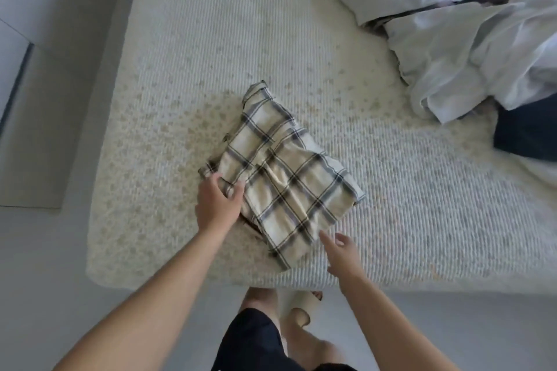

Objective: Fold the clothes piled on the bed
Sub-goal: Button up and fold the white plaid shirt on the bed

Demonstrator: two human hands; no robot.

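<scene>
Looking down from a head-worn camera, we see a cream bed [168,75] with a ribbed cover and faint speckled patches, viewed from its near edge. A folded plaid garment [280,172], cream with dark blue and black checks, lies on the bed near that edge, slightly left of centre.

Our left hand [217,201] rests on the garment's near left corner, fingers curled over the cloth edge with the thumb on top, gripping a fold. Our right hand [342,253] hovers just beside the garment's near right corner, fingers loosely straight and a little spread, holding nothing; we cannot tell whether a fingertip touches the cloth.

At the top right, a pile of pale clothes [470,48], white and light blue, lies crumpled and runs off the picture edge. Motion blur smears part of it, so individual pieces are hard to tell apart. A dark navy item [527,132] sits partly under the pile, also cut off at the right edge; what it is cannot be made out.

Below the bed edge, black shorts [253,340], bare legs and a pale slipper [297,307] show against a grey floor [45,265]. No writing or labels can be read anywhere.
</scene>
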